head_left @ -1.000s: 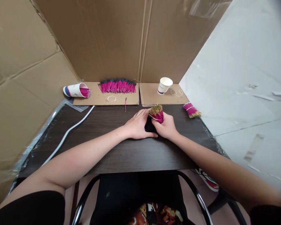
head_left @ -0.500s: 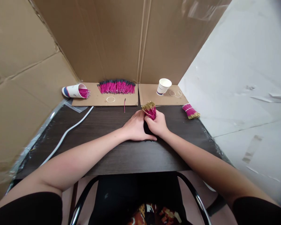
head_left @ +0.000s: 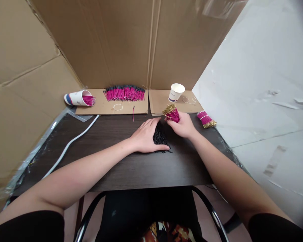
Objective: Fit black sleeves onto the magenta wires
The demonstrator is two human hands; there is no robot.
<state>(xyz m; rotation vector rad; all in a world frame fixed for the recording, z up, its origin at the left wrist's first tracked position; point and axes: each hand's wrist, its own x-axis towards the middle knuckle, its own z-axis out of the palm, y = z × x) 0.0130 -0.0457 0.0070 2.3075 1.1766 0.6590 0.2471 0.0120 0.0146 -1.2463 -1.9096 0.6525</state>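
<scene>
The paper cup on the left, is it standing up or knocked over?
Tipped over. The left paper cup lies on its side on the cardboard sheet, mouth facing right, pink sticks poking out.

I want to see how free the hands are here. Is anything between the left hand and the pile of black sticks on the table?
Nothing visible. The left hand lies flat against the black sticks on the table. The right hand holds a pink bundle just beyond them.

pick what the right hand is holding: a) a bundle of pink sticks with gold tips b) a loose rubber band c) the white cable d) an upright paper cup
a: the right hand is closed round a bundle of pink sticks with gold tips, lifted just above the dark table.
</scene>
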